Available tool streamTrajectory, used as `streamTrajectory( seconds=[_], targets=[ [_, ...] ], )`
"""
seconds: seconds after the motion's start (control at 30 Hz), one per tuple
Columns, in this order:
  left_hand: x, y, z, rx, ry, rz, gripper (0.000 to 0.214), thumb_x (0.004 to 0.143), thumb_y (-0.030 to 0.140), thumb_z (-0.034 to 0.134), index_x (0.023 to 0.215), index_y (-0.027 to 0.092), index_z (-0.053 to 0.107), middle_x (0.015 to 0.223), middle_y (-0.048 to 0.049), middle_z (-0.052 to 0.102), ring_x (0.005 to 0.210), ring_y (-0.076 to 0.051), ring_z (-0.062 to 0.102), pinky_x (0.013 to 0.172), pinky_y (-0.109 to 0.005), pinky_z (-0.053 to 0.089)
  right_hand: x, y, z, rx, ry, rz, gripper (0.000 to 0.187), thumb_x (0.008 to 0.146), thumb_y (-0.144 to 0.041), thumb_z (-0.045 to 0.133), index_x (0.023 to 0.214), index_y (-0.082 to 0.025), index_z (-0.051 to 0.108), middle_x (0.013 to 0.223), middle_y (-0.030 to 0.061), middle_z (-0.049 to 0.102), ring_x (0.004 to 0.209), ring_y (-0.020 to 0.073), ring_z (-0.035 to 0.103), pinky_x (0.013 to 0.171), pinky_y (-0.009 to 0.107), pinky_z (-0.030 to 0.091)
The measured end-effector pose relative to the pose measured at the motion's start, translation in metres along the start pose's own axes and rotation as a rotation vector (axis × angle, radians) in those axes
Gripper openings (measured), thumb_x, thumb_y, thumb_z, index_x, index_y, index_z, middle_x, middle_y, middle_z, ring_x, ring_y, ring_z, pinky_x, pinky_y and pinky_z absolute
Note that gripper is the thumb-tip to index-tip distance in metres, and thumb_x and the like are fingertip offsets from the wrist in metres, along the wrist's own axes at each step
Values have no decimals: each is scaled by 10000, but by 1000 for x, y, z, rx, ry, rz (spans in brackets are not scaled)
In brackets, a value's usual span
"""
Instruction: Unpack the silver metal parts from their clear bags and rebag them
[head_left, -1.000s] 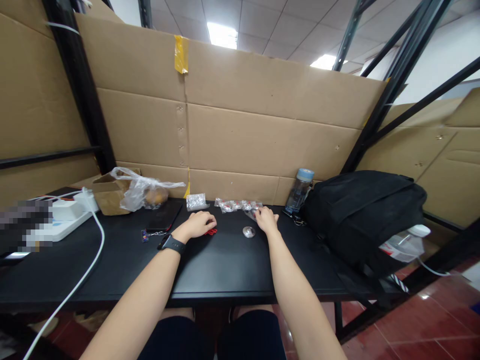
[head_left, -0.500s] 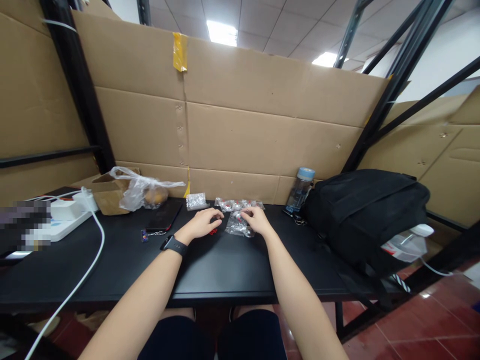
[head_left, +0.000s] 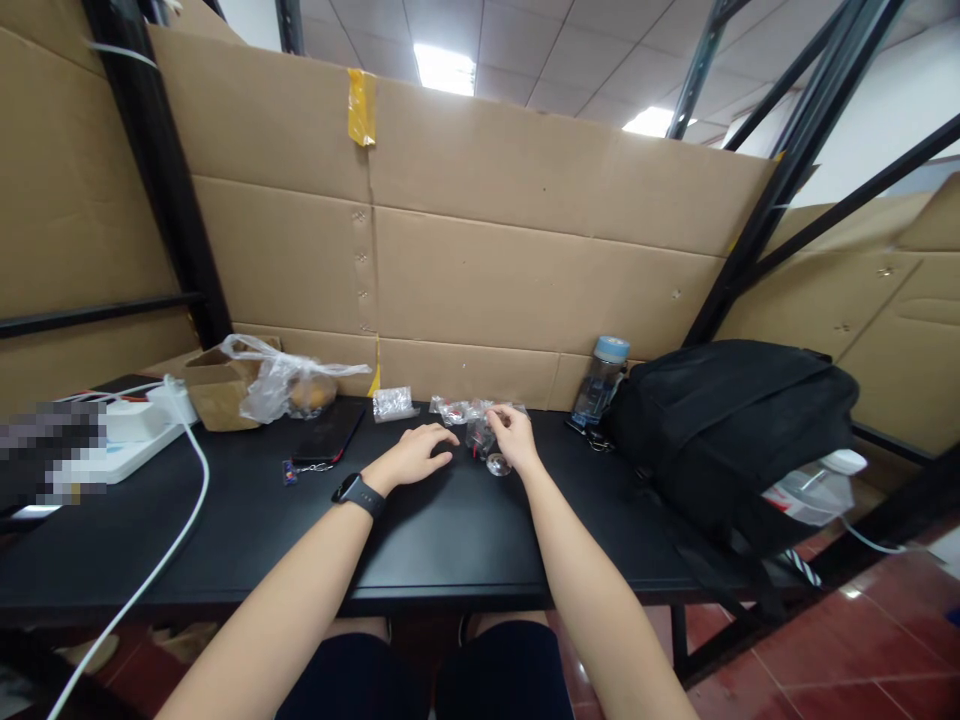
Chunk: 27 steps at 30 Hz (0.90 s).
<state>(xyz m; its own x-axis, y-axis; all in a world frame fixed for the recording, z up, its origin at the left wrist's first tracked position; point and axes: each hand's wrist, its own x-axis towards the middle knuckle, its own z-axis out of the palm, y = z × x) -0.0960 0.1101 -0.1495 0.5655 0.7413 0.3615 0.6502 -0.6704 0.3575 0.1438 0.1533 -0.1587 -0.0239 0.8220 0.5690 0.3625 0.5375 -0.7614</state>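
Observation:
My right hand (head_left: 514, 438) pinches the top of a small clear plastic bag (head_left: 478, 436) with something red in or behind it. Just below these fingers a round, shiny, silvery piece (head_left: 498, 464) lies on the black table. My left hand (head_left: 417, 455), with a dark watch at its wrist, hovers low over the tabletop to the left of the bag. Its fingers are loosely curved and apart, holding nothing. More clear packets (head_left: 450, 410) with small red bits lie behind the held bag, and a silvery bubble-like packet (head_left: 394, 403) sits farther left.
A phone (head_left: 330, 430) with a charm lies at left, near a tied plastic bag (head_left: 289, 385) and a cardboard box (head_left: 221, 385). A white power strip (head_left: 127, 450) and cable occupy the far left. At right stand a blue-lidded bottle (head_left: 600, 380) and a black backpack (head_left: 735, 430).
My right hand has lifted the plastic bag slightly away, and the round shiny piece now shows plainly on the table. My left hand has shifted a little right, and the red bits near it are out of sight.

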Motion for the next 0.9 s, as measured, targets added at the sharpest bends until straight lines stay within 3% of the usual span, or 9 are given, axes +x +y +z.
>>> streamTrajectory(
  seconds=[0.13, 0.33, 0.47, 0.57, 0.67, 0.8, 0.9],
  targets=[
    [1, 0, 1, 1, 27, 13, 244, 919, 301, 555, 1140, 275, 656, 1176, -40, 657, 1151, -227, 587, 1014, -370, 444, 1, 5, -3, 48, 109, 18, 304, 863, -426, 594, 966, -171, 722, 880, 84, 758, 790, 224, 712, 759, 320, 547],
    [0, 2, 1, -17, 61, 20, 224, 921, 310, 559, 1121, 262, 648, 1167, -50, 658, 1138, -239, 595, 1010, -401, 450, 3, -1, -4, 197, 124, 51, 312, 824, -451, 649, 939, -166, 705, 867, 91, 749, 829, 244, 723, 756, 340, 573],
    [4, 5, 2, -167, 221, 1, 270, 945, 346, 529, 1189, 248, 594, 1236, -73, 640, 1167, -242, 592, 1037, -419, 449, 3, -9, -4, 342, 152, 113, 357, 792, -488, 689, 959, -172, 685, 839, 69, 732, 725, 210, 701, 653, 303, 554],
    [11, 8, 5, -412, 366, -55, 337, 956, 389, 524, 1254, 231, 526, 1275, -92, 632, 1135, -223, 624, 1017, -398, 475, 1, -16, -2, 425, 54, 146, 384, 773, -503, 723, 986, -186, 681, 773, 32, 706, 627, 169, 659, 593, 270, 511],
    [15, 11, 10, -637, 401, -119, 399, 931, 411, 571, 1269, 220, 478, 1153, -90, 688, 1037, -207, 673, 920, -359, 525, -4, -26, 2, 503, -82, 176, 399, 750, -505, 757, 988, -195, 674, 719, 3, 680, 586, 148, 624, 604, 271, 507],
    [16, 11, 13, -716, 423, -155, 369, 869, 350, 651, 1174, 220, 489, 858, -10, 694, 778, -158, 687, 768, -289, 532, -12, -37, 8, 538, -228, 192, 451, 721, -453, 799, 1073, -211, 653, 781, 4, 689, 603, 144, 635, 628, 279, 527],
    [16, 7, 13, -708, 517, -184, 300, 835, 327, 677, 1032, 222, 476, 797, 16, 654, 740, -144, 673, 708, -253, 511, -15, -39, 10, 534, -300, 185, 612, 638, -344, 865, 1181, -245, 600, 908, 13, 706, 669, 153, 670, 660, 286, 550]
  ],
)
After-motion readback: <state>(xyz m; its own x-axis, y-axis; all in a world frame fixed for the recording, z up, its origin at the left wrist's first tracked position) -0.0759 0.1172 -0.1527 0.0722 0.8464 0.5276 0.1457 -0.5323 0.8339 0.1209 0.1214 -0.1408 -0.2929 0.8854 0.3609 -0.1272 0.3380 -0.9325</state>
